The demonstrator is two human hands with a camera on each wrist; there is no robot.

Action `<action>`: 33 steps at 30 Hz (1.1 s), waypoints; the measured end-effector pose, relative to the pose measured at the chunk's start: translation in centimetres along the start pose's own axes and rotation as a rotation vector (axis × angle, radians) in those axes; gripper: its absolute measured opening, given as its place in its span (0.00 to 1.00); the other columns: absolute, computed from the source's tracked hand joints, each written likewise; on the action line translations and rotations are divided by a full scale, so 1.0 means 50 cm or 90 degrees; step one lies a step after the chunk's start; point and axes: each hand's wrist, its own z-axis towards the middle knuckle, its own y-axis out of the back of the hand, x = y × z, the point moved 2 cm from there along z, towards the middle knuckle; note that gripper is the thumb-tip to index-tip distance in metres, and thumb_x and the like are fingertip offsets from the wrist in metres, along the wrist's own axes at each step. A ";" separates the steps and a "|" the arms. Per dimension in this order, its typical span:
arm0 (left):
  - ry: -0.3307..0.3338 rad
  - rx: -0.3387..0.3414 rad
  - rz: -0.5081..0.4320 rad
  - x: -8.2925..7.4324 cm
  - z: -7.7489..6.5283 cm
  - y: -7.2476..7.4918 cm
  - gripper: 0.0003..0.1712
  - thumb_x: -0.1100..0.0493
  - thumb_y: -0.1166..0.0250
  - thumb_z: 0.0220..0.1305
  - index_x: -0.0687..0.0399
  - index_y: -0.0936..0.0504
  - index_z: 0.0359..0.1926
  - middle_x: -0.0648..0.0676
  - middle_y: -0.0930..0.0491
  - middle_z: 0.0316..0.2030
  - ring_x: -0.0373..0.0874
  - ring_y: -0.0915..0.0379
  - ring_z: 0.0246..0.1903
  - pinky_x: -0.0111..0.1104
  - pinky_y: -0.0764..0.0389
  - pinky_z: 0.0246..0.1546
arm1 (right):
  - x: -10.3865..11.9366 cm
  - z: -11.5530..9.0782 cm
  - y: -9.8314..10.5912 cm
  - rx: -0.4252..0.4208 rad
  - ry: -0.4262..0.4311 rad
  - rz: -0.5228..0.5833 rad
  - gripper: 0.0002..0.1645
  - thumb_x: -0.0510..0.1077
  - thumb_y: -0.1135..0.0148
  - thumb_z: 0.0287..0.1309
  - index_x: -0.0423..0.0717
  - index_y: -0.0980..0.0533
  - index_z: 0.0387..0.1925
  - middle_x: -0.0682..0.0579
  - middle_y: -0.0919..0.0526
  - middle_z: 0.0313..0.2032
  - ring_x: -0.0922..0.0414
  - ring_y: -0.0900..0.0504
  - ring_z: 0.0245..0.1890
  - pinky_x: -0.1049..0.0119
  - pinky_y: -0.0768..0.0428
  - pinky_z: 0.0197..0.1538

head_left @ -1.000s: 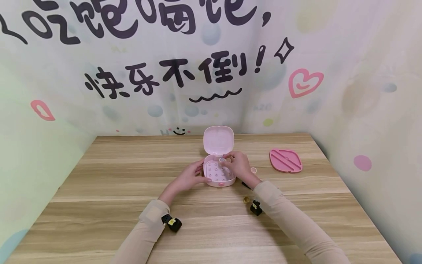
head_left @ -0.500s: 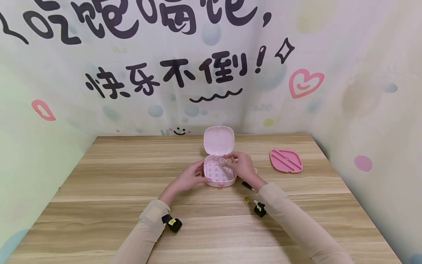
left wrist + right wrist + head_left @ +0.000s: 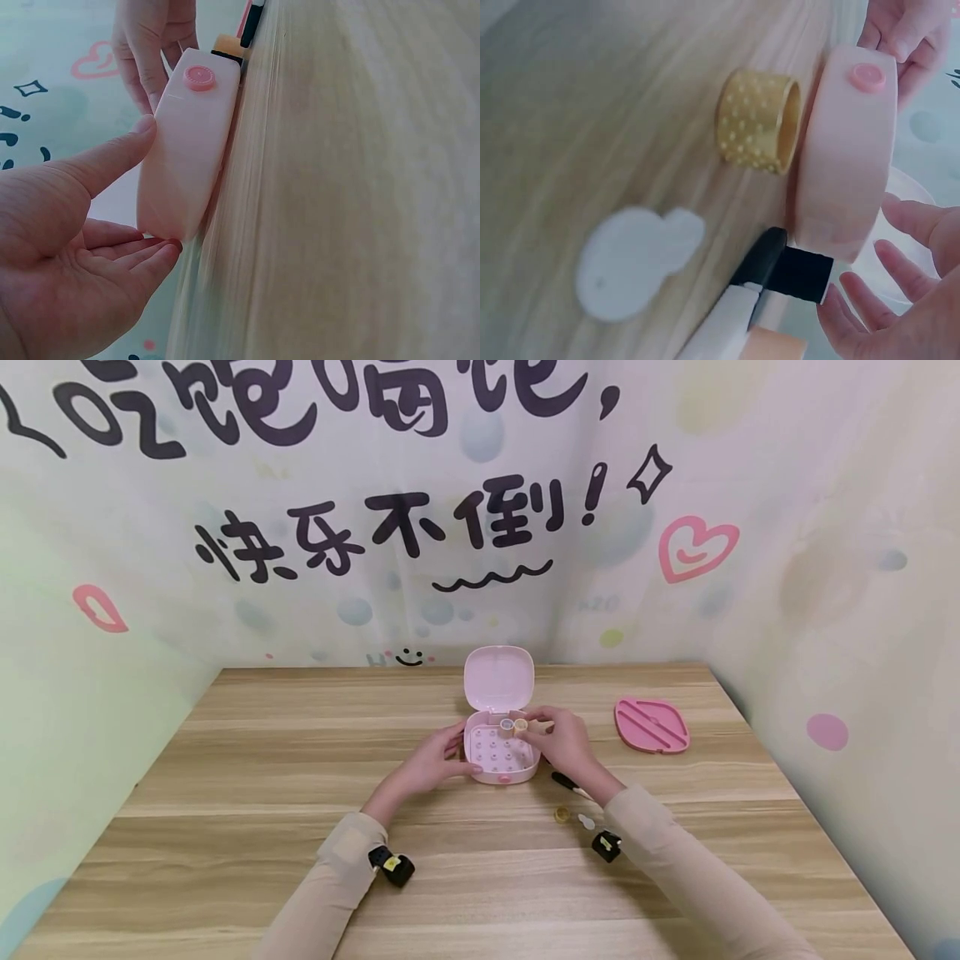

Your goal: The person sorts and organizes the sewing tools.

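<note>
A pale pink sewing box stands with its lid raised, small pegs showing inside. My left hand grips its left side, thumb at the front edge and fingers around the corner, as the left wrist view also shows. Two small thread spools stand side by side at the back of the box. My right hand is at the box's right rear, thumb and finger apart right beside the nearer spool. In the right wrist view its fingers are spread, and no held thing shows.
A gold dimpled thimble, a white flat piece with a tab and a black-tipped tool with a white shaft lie right of the box. Beside the tool is a black spool. A pink slotted tray lies farther right.
My right hand has drawn back to the right from the spools, which now show more fully inside the box. The left hand and the box have stayed in place.
</note>
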 end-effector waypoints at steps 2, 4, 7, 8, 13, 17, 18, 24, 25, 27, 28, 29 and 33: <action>0.000 0.001 0.001 0.000 0.001 0.000 0.47 0.67 0.29 0.68 0.74 0.45 0.79 0.73 0.44 0.79 0.67 0.42 0.77 0.53 0.35 0.78 | 0.000 -0.002 0.005 -0.001 0.002 -0.002 0.19 0.41 0.24 0.62 0.37 0.14 0.52 0.36 0.12 0.53 0.39 0.15 0.50 0.46 0.14 0.56; 0.001 0.001 0.002 0.000 0.000 0.000 0.47 0.67 0.29 0.68 0.74 0.45 0.79 0.73 0.44 0.79 0.68 0.42 0.77 0.54 0.35 0.78 | -0.001 -0.005 0.011 -0.004 0.005 -0.006 0.19 0.41 0.25 0.62 0.36 0.15 0.53 0.35 0.13 0.54 0.38 0.15 0.51 0.44 0.15 0.59; 0.003 0.000 0.002 -0.001 -0.001 0.000 0.47 0.67 0.29 0.68 0.75 0.45 0.79 0.73 0.43 0.79 0.68 0.42 0.77 0.54 0.35 0.78 | -0.006 -0.007 0.019 -0.011 0.017 -0.012 0.19 0.41 0.25 0.62 0.36 0.15 0.52 0.36 0.12 0.54 0.38 0.15 0.51 0.43 0.15 0.58; 0.003 0.000 0.003 0.000 0.000 0.000 0.47 0.67 0.29 0.68 0.74 0.45 0.79 0.73 0.43 0.79 0.68 0.42 0.77 0.54 0.35 0.78 | -0.007 -0.008 0.021 -0.014 0.023 -0.014 0.19 0.41 0.25 0.62 0.36 0.15 0.52 0.36 0.12 0.53 0.38 0.14 0.51 0.43 0.14 0.58; 0.003 0.000 0.003 0.002 0.002 0.000 0.48 0.67 0.28 0.68 0.74 0.45 0.80 0.73 0.44 0.79 0.68 0.42 0.77 0.53 0.35 0.78 | -0.013 -0.013 0.032 -0.020 0.046 -0.018 0.18 0.41 0.24 0.61 0.36 0.14 0.50 0.37 0.11 0.52 0.38 0.13 0.51 0.43 0.14 0.57; 0.002 -0.002 0.003 0.003 0.004 0.000 0.48 0.68 0.28 0.67 0.75 0.45 0.79 0.73 0.44 0.79 0.67 0.42 0.77 0.52 0.35 0.78 | -0.016 -0.018 0.043 -0.019 0.048 -0.020 0.18 0.40 0.24 0.61 0.35 0.15 0.51 0.36 0.12 0.53 0.36 0.13 0.49 0.42 0.14 0.57; 0.002 -0.002 0.004 0.003 0.004 0.000 0.48 0.67 0.28 0.67 0.75 0.45 0.79 0.73 0.44 0.79 0.67 0.42 0.77 0.52 0.35 0.78 | -0.017 -0.020 0.046 -0.017 0.047 -0.016 0.19 0.40 0.24 0.62 0.35 0.15 0.51 0.36 0.12 0.54 0.36 0.13 0.50 0.42 0.14 0.58; 0.005 -0.004 0.008 0.002 0.003 0.000 0.48 0.67 0.28 0.67 0.75 0.45 0.79 0.73 0.43 0.78 0.67 0.41 0.77 0.52 0.34 0.77 | -0.025 -0.030 0.062 -0.010 0.030 -0.015 0.20 0.42 0.26 0.63 0.35 0.16 0.54 0.36 0.13 0.56 0.36 0.15 0.52 0.41 0.16 0.60; 0.005 -0.004 0.009 0.002 0.003 0.000 0.48 0.67 0.28 0.67 0.75 0.45 0.79 0.73 0.43 0.78 0.67 0.41 0.77 0.52 0.35 0.78 | -0.027 -0.032 0.064 -0.011 0.028 -0.017 0.21 0.42 0.26 0.63 0.35 0.16 0.54 0.36 0.13 0.56 0.36 0.15 0.52 0.41 0.16 0.60; 0.008 -0.004 0.007 0.002 0.002 0.001 0.48 0.67 0.28 0.67 0.75 0.45 0.79 0.73 0.43 0.78 0.67 0.41 0.77 0.52 0.34 0.78 | -0.029 -0.036 0.068 -0.014 0.025 -0.018 0.21 0.42 0.25 0.63 0.35 0.16 0.54 0.36 0.13 0.56 0.35 0.15 0.53 0.40 0.16 0.60; 0.010 -0.004 0.008 0.002 0.002 0.001 0.48 0.67 0.28 0.67 0.74 0.45 0.79 0.73 0.43 0.79 0.67 0.41 0.77 0.52 0.34 0.78 | -0.030 -0.038 0.070 -0.016 0.024 -0.019 0.20 0.42 0.25 0.63 0.35 0.16 0.54 0.36 0.13 0.56 0.35 0.15 0.53 0.40 0.16 0.60; 0.013 -0.004 0.007 0.001 0.001 0.001 0.48 0.67 0.28 0.67 0.74 0.45 0.79 0.72 0.43 0.79 0.67 0.41 0.77 0.52 0.35 0.78 | -0.032 -0.039 0.072 -0.018 0.023 -0.022 0.20 0.42 0.25 0.63 0.35 0.16 0.54 0.36 0.13 0.55 0.34 0.15 0.53 0.40 0.15 0.59; 0.021 -0.004 0.004 -0.001 -0.001 0.001 0.48 0.67 0.28 0.67 0.73 0.45 0.80 0.72 0.43 0.79 0.66 0.41 0.77 0.52 0.35 0.78 | -0.039 -0.045 0.079 -0.020 0.016 -0.023 0.21 0.43 0.25 0.63 0.35 0.16 0.54 0.35 0.13 0.56 0.34 0.16 0.53 0.40 0.15 0.59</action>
